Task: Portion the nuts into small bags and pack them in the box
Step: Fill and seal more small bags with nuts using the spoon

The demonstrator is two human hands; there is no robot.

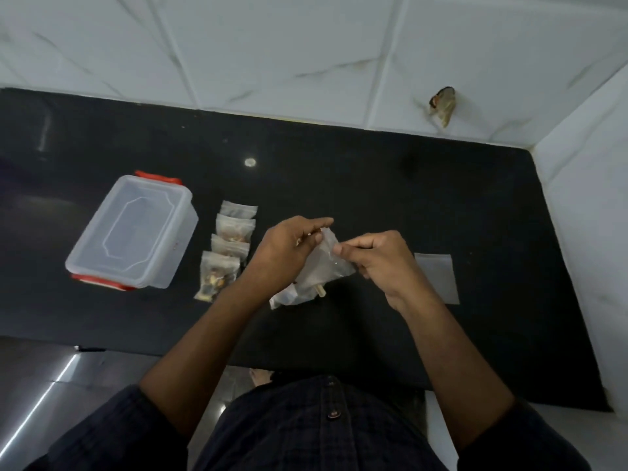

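Over the middle of the black counter point(373, 185) my two hands hold a small clear bag point(328, 263). My left hand point(289, 253) pinches its top from the left, and something small and pale shows between those fingers. My right hand point(377, 256) pinches the bag's top edge from the right. Under the bag lies a larger clear bag of nuts point(289, 297) with a pale stick-like piece point(320, 291) poking out. To the left, several small filled bags point(226, 253) lie in a row. The clear plastic box point(132, 229) with red clips stands further left, its lid on.
Flat empty clear bags point(438, 278) lie right of my right hand. White marble tiles form the wall behind and to the right, with a brown chipped patch point(443, 103). The counter's front edge runs just before my body.
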